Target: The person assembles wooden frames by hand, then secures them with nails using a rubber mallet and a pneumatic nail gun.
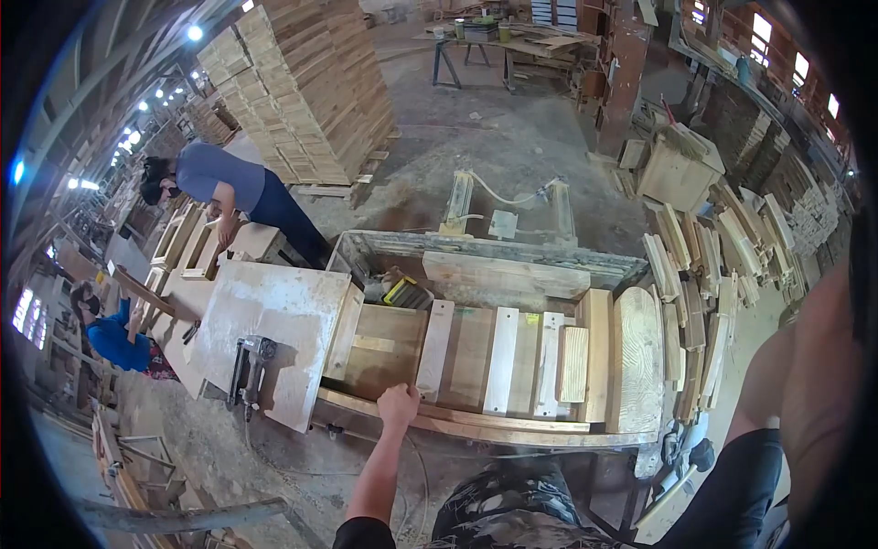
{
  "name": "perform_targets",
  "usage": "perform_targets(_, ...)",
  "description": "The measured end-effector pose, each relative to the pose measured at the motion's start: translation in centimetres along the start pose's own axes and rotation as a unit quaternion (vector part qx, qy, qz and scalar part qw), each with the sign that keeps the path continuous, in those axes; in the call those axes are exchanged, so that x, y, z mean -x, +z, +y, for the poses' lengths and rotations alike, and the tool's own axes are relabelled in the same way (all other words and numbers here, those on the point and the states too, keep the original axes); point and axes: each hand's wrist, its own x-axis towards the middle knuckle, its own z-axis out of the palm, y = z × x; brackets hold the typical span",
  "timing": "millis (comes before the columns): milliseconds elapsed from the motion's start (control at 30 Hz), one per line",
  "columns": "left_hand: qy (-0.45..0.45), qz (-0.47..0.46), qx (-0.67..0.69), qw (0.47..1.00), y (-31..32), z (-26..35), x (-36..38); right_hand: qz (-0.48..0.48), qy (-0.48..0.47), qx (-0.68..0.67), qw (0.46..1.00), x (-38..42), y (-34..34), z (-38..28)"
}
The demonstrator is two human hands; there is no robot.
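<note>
My left hand (400, 404) is closed at the near end of a pale wooden slat (434, 348), just above the front rail (476, 425) of a long wooden frame. Its fingertips are partly hidden. More slats lie crosswise to the right, among them a whitish slat (500, 360) and a short thick block (573, 364). A bare arm (764, 380) rises at the right edge; my right hand is out of view. To the left, a nail gun (249, 371) rests on a pale board (279, 316), out of my hand's reach.
Loose wood pieces (677, 265) are piled at the right end of the bench. A yellow-and-black object (404, 291) lies in the back trough. Two co-workers, one in a grey shirt (219, 174) and one in blue (119, 340), stand left. Behind rises a tall wood stack (302, 91).
</note>
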Motion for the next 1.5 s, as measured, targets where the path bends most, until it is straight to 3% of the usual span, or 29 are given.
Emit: perform_targets(1500,0.002,-0.004,-0.034,0.999,0.5,-0.3,0.0,0.027,0.026,0.029,0.999,2.5,-4.1,-0.6)
